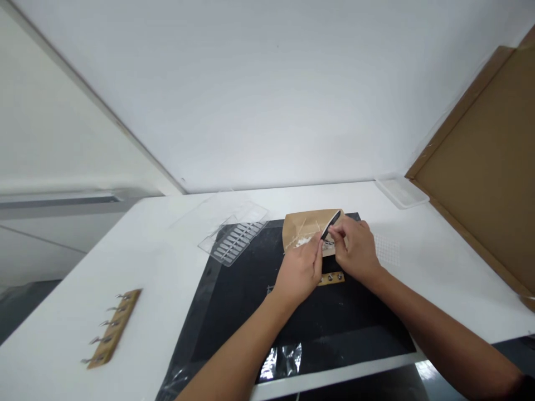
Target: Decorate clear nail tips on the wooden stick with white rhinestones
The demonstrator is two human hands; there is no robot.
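My left hand [301, 269] is closed, pinching the lower end of a slim black strip with a white edge [334, 218]. Closed as well, my right hand [355, 245] has its thumb and fingertips against the strip farther up. Whether the strip is a file or something else I cannot tell. Just behind and below both hands lies a shallow brown paper tray [295, 221] with white scraps and thin sticks in it. A small wooden bar with metal pegs [332, 279] rests on the black mat [246, 301], partly hidden by my left hand.
Clear plastic sheets and a slotted clear tray [236, 240] overlap the mat's back left corner. A second wooden bar with metal clips [115, 328] lies on the white table [163, 278] at left. A translucent lid [403, 192] and a large cardboard panel [480, 167] stand at right.
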